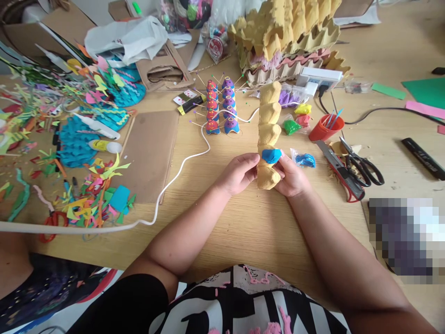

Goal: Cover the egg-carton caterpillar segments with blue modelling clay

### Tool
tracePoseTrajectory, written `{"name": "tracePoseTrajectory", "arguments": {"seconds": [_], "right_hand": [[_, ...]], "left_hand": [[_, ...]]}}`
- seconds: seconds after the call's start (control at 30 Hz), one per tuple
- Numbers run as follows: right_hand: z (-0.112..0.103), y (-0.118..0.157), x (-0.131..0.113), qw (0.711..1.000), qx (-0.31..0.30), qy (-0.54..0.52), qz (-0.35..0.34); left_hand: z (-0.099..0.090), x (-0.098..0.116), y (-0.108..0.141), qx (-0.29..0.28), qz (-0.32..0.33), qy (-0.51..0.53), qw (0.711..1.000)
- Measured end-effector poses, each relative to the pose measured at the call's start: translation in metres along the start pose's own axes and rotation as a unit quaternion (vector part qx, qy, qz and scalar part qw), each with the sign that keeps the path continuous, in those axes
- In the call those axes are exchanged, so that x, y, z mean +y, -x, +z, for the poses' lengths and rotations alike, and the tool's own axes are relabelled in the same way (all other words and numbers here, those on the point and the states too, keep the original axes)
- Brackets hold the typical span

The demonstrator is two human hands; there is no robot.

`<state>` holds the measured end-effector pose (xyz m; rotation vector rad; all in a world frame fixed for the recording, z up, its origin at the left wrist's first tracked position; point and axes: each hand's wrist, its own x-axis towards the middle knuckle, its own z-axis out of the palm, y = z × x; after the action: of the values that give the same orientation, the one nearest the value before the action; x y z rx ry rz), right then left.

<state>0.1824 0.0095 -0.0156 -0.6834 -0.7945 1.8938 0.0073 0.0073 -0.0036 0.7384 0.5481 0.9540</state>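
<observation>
Between my two hands is a yellow strip of egg carton [268,125], held lengthwise above the table. A flat patch of blue clay [271,156] covers part of one cup near its lower end. My left hand [239,172] pinches the strip's left edge, thumb on top. On the other side, my right hand [291,175] grips the right edge, its thumb touching the blue clay. A small bag of blue clay [305,160] lies just right of my right hand. Beyond the strip stand a red decorated carton strip [212,109] and a purple one [229,109], with pins stuck in them.
Right: a red cup [327,127], a utility knife [342,171], black scissors [363,162] and a power strip [320,76]. Stacked egg trays [288,37] stand behind. A white cord [184,160] crosses the table. Left: cardboard [149,157], paper scraps and another person's arm [14,260].
</observation>
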Motion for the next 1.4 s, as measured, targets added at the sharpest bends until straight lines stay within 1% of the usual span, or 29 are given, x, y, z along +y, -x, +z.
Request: {"name": "tracePoseTrajectory", "arguments": {"seconds": [0.1,0.17,0.4,0.6,0.67,0.8,0.93,1.07,1.2,1.4], "right_hand": [[-0.0022,0.0001,0.0005,1.0,0.002,-0.003,0.005],[-0.0024,0.0003,0.0004,1.0,0.0,-0.002,0.008],[0.0035,0.001,-0.0022,1.0,-0.009,-0.009,0.008],[0.0025,0.0002,-0.0008,1.0,-0.021,-0.001,0.002],[0.0023,0.0002,-0.0004,1.0,-0.019,0.002,-0.002],[0.0028,0.0004,-0.0006,1.0,-0.009,0.004,-0.001],[0.0028,0.0003,-0.0006,1.0,-0.002,-0.007,0.007],[0.0043,0.0008,-0.0013,1.0,-0.003,-0.001,0.004],[0.0061,0.0024,-0.0025,1.0,0.013,0.016,0.009],[0.0033,0.0022,-0.0019,0.998,0.044,0.033,0.012]], "left_hand": [[-0.0005,-0.0006,0.0003,0.019,0.0,0.01,1.0],[-0.0002,-0.0007,0.0003,0.022,-0.001,0.008,1.0],[0.0023,-0.0005,0.0002,0.052,0.01,0.008,0.999],[0.006,0.0003,0.0014,0.082,0.013,0.011,0.996],[0.0063,0.0005,0.0017,0.081,0.011,0.013,0.997],[0.0055,0.0003,0.0019,0.056,0.017,0.016,0.998],[0.0054,0.0002,0.0016,0.066,0.013,0.004,0.998],[0.0053,0.0004,0.0012,0.055,0.02,0.002,0.998],[0.0044,0.0006,0.0014,0.062,0.014,-0.005,0.998],[0.0042,0.0003,0.0014,0.071,0.023,-0.024,0.997]]}}
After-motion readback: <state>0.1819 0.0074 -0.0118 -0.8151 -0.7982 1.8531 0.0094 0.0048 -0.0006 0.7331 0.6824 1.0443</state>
